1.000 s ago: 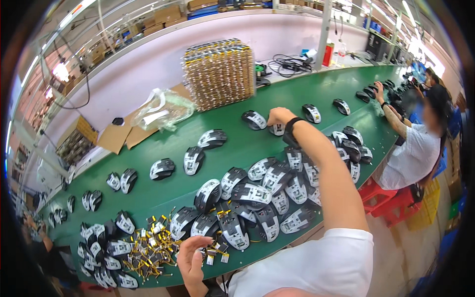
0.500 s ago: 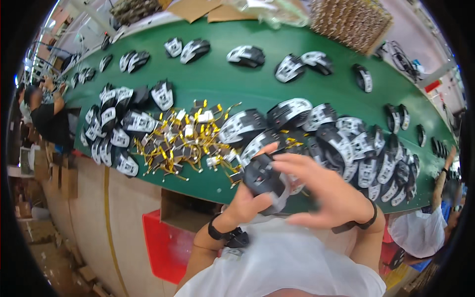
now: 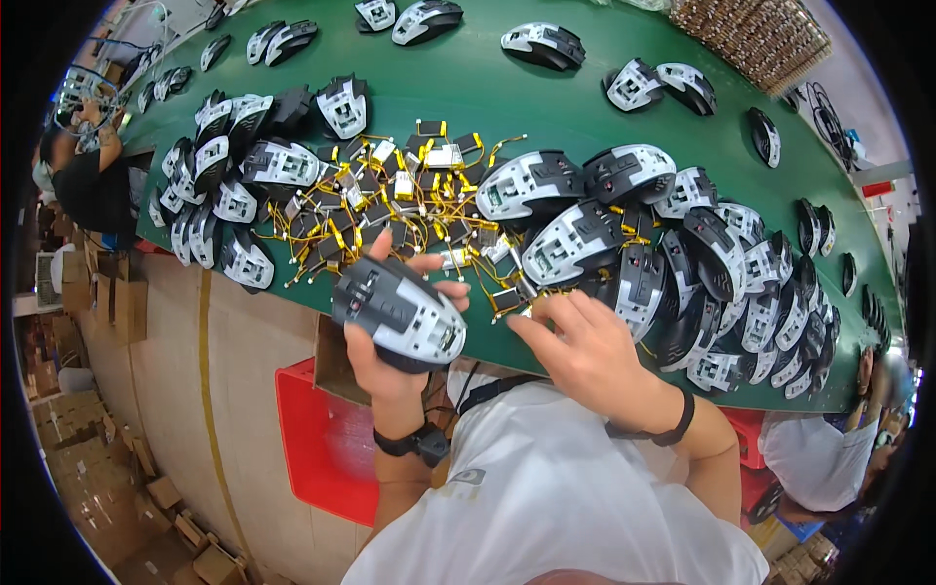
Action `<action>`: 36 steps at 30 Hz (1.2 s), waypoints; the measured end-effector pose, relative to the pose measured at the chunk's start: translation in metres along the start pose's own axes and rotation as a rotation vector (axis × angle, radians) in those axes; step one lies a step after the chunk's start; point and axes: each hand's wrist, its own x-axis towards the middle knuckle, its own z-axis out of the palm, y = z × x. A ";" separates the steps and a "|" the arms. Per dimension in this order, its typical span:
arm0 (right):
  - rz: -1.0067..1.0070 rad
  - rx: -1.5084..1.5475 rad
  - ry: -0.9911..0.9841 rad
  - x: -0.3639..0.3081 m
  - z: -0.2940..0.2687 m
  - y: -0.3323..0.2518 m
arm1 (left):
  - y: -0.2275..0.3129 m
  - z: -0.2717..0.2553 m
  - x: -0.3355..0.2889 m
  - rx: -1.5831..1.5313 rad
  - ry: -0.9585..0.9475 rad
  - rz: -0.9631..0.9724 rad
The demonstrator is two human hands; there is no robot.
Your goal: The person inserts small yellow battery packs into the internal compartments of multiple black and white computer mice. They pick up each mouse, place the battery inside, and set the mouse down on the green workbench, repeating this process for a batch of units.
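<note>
My left hand [image 3: 385,366] grips a black and silver-white computer mouse [image 3: 405,314] with cut-outs in its top cover, held above the table's near edge. The thumb lies along its near side and the fingers reach round its far side. At the near right edge of a heap of small batteries [image 3: 405,185] with yellow tape and thin wires, my right hand [image 3: 595,351] has its thumb and forefinger curled toward each other. Whatever lies between those fingertips is too small to make out. More half-assembled mice [image 3: 575,244] lie just beyond that hand.
Mice are piled to the right [image 3: 760,283] and left [image 3: 210,185] on the green table [image 3: 429,83], with others spaced along its far side. A woven basket [image 3: 751,44] stands at the back. A red crate [image 3: 322,448] sits below the near edge. Other people [image 3: 829,453] work at both ends.
My left hand has moved left with the mouse, turning its cut-out top into view. My right hand has left the mouse and come down beside the batteries. The view has shifted.
</note>
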 end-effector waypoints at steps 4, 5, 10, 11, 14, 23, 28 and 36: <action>-0.061 -0.083 -0.042 0.025 0.029 0.006 | -0.001 0.006 0.002 -0.047 0.007 -0.037; -0.071 -0.097 -0.087 0.028 0.035 0.008 | -0.001 0.006 0.002 -0.066 0.000 -0.032; -0.086 -0.177 -0.157 0.030 0.034 0.010 | -0.002 -0.004 0.001 -0.048 -0.026 -0.063; -0.051 -0.061 -0.109 0.029 0.034 0.011 | -0.003 -0.004 -0.001 -0.057 -0.012 -0.069; 0.032 0.290 0.063 0.031 0.017 0.019 | -0.007 0.005 0.001 -0.121 0.002 -0.071; 0.567 1.317 0.167 0.012 -0.008 0.035 | -0.027 0.043 0.025 -0.227 -0.088 -0.118; 0.599 1.327 0.283 0.010 -0.014 0.038 | -0.036 0.058 0.033 -0.227 -0.074 -0.155; 0.696 1.454 0.355 0.002 -0.017 0.037 | -0.041 0.072 0.036 -0.215 -0.083 -0.138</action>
